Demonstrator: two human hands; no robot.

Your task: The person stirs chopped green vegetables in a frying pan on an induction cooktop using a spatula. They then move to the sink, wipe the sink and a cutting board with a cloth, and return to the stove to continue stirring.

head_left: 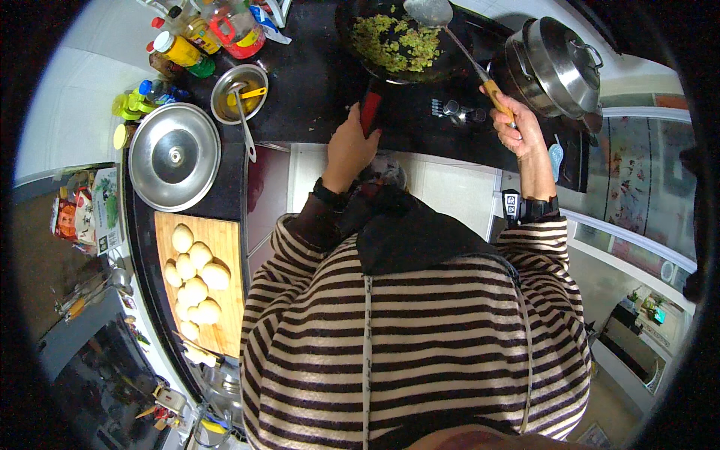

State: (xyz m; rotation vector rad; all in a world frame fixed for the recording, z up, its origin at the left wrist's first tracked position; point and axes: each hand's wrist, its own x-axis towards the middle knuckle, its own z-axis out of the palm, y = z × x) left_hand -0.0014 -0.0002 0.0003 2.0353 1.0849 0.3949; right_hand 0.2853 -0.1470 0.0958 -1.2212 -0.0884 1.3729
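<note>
A dark frying pan (341, 37) stands on the stove at the top, with chopped yellow-green food (397, 46) spread across its bottom. My left hand (349, 154) is closed around the pan's red and black handle (370, 112). In my right hand (521, 129) is the wooden handle of a metal wok spatula (471, 61). Its broad head (429, 11) is tilted over the pan's far right side, above the food. Whether the head touches the pan cannot be seen.
Right of the pan stands a lidded steel pot (559, 64). To the left are a steel bowl (225, 84) with utensils, a large round metal lid (175, 156) and several bottles (180, 52). Pale round peeled potatoes (196, 255) lie on a wooden cutting board (229, 337).
</note>
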